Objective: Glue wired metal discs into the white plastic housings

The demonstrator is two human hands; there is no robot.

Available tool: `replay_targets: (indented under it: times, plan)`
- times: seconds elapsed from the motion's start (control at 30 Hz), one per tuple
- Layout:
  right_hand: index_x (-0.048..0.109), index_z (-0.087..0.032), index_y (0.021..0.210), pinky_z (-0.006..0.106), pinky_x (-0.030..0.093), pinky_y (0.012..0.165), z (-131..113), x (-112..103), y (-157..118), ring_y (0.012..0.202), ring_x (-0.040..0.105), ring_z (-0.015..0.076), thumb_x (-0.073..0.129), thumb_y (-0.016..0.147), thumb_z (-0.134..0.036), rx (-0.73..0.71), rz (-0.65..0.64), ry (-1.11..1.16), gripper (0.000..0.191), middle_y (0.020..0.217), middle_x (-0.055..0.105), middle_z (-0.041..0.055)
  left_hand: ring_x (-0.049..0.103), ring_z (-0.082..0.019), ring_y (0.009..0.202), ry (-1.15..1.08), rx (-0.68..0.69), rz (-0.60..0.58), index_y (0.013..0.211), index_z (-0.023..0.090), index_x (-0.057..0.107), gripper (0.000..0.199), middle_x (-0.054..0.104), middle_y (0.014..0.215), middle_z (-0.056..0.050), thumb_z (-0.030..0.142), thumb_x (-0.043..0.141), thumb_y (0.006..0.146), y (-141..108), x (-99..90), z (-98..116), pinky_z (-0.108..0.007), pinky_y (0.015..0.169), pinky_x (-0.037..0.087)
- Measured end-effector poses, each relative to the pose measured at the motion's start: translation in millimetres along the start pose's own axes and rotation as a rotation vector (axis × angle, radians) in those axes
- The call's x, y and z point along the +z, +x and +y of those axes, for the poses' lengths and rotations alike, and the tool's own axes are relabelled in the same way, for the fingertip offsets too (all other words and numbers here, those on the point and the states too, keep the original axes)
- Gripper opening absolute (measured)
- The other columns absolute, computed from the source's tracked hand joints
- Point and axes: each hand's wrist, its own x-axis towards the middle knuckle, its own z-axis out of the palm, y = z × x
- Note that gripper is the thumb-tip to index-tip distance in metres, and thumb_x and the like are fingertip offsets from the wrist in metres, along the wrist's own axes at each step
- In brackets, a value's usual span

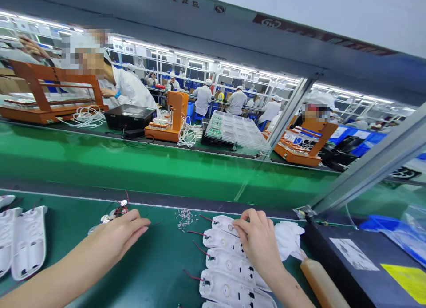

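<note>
My left hand (124, 232) is over the green mat, its fingers pinched together beside a pile of small round parts with red wires (115, 212); a thin dark wire shows near its fingertips. My right hand (254, 232) is at the top of a column of white plastic housings (226, 266), thumb and forefinger closed at the uppermost housing (223, 223). What those fingers pinch is too small to make out. Red wires stick out from the left ends of the housings. Between my hands lies a heap of tiny screws (185, 219).
More white housings (29, 241) lie at the far left. A crumpled white cloth (289, 238), a screwdriver-like tan handle (321, 281) and a black box (362, 263) are at the right. Beyond the green belt (149, 166) stand orange fixtures (176, 117) and several people.
</note>
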Motion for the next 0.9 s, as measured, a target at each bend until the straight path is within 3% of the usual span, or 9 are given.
replay_targets:
  times: [0.17, 0.33, 0.4, 0.57, 0.63, 0.7, 0.8, 0.9]
  plan:
    - [0.064, -0.030, 0.060, 0.032, 0.023, 0.067, 2, 1, 3, 0.079, 0.039, 0.0187, 0.070, 0.065, -0.005, -0.082, 0.047, 0.010, 0.026, 0.077, 0.052, 0.0002, 0.060, -0.019, 0.073, 0.111, -0.015, -0.041, 0.092, 0.024, 0.063, 0.048, 0.059, 0.088, -0.005, 0.038, 0.018, 0.094, 1, -17.1, 10, -0.028, 0.058, 0.043]
    - [0.066, -0.028, 0.081, 0.028, 0.023, 0.060, 4, -24, 17, 0.075, 0.040, 0.0191, 0.058, 0.080, -0.023, -0.211, 0.159, 0.041, 0.009, 0.081, 0.054, 0.0023, 0.059, -0.020, 0.078, -0.032, -0.136, -0.115, 0.090, 0.022, 0.063, 0.029, 0.060, 0.089, -0.003, 0.024, 0.034, 0.088, 4, -33.2, 25, -0.031, 0.067, 0.044]
    - [0.064, -0.026, 0.086, 0.028, 0.026, 0.059, -3, -36, 24, 0.074, 0.042, 0.0182, 0.054, 0.084, -0.029, -0.304, 0.215, 0.048, 0.011, 0.082, 0.054, 0.0025, 0.058, -0.019, 0.076, -0.052, -0.176, -0.113, 0.087, 0.022, 0.064, 0.025, 0.058, 0.091, -0.004, 0.021, 0.039, 0.085, 3, -37.5, 29, -0.031, 0.066, 0.043]
    - [0.059, -0.023, 0.091, 0.030, 0.038, 0.065, -56, -55, 27, 0.083, 0.049, 0.0180, 0.047, 0.088, -0.028, -0.390, 0.174, 0.253, 0.012, 0.088, 0.055, 0.0031, 0.057, -0.019, 0.084, -0.130, -0.214, -0.037, 0.089, 0.022, 0.065, 0.023, 0.058, 0.092, -0.004, 0.019, 0.043, 0.085, -9, -44.7, 34, -0.030, 0.073, 0.042]
    - [0.056, -0.023, 0.096, 0.028, 0.044, 0.068, -84, -56, 22, 0.087, 0.052, 0.0172, 0.046, 0.089, -0.029, -0.397, 0.147, 0.398, 0.014, 0.093, 0.056, 0.0035, 0.056, -0.017, 0.086, -0.201, -0.210, -0.009, 0.089, 0.021, 0.064, 0.020, 0.061, 0.089, -0.002, 0.018, 0.044, 0.085, -16, -46.9, 43, -0.027, 0.076, 0.042]
    - [0.050, -0.021, 0.106, 0.024, 0.048, 0.069, -109, -52, 14, 0.088, 0.057, 0.0159, 0.050, 0.086, -0.035, -0.408, 0.095, 0.489, 0.025, 0.098, 0.058, 0.0044, 0.057, -0.012, 0.077, -0.275, -0.214, 0.008, 0.085, 0.020, 0.063, 0.016, 0.061, 0.082, 0.001, 0.019, 0.048, 0.084, -22, -48.2, 59, -0.021, 0.070, 0.042]
    - [0.038, -0.014, 0.118, 0.017, 0.049, 0.061, -132, -45, 1, 0.072, 0.060, 0.0112, 0.053, 0.084, -0.033, -0.424, -0.002, 0.566, 0.043, 0.084, 0.061, 0.0015, 0.053, -0.008, 0.061, -0.583, -0.313, -0.004, 0.079, 0.017, 0.061, 0.009, 0.059, 0.068, 0.003, 0.017, 0.051, 0.079, -29, -48.9, 84, -0.016, 0.058, 0.040]
    - [0.045, -0.016, 0.107, 0.020, 0.043, 0.057, -136, -42, -10, 0.057, 0.053, 0.0104, 0.045, 0.089, -0.020, -0.476, 0.079, 0.538, 0.018, 0.066, 0.055, -0.0028, 0.048, -0.007, 0.057, -0.929, -0.464, -0.069, 0.073, 0.014, 0.056, 0.004, 0.054, 0.060, 0.003, 0.016, 0.053, 0.074, -33, -49.9, 104, -0.016, 0.054, 0.038]
